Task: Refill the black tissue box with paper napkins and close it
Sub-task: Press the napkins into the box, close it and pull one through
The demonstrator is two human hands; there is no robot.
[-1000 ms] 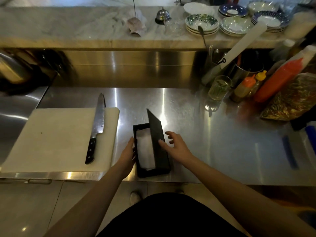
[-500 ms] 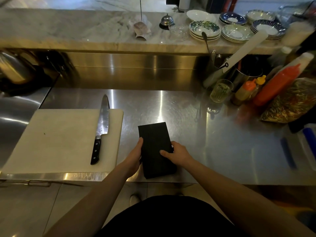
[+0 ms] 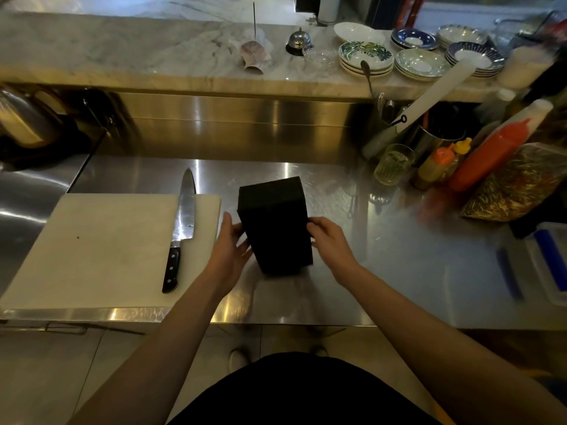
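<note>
The black tissue box [image 3: 274, 223] is closed and tipped up, its far end raised off the steel counter [image 3: 399, 256] and its near end low. My left hand [image 3: 228, 251] grips its left side with the thumb on the edge. On the right side, my right hand [image 3: 326, 240] holds it with fingers curled on the edge. The paper napkins are hidden inside the box.
A white cutting board [image 3: 101, 250] with a large kitchen knife [image 3: 181, 228] lies just left of the box. At the right stand a glass [image 3: 394, 164], sauce bottles [image 3: 491, 154], a bag [image 3: 518, 182] and a plastic container [image 3: 549, 265]. Stacked plates [image 3: 420, 62] sit on the marble ledge behind.
The lid swung down over the napkins and the box shut. Both hands then gripped its sides and tipped it up off the counter.
</note>
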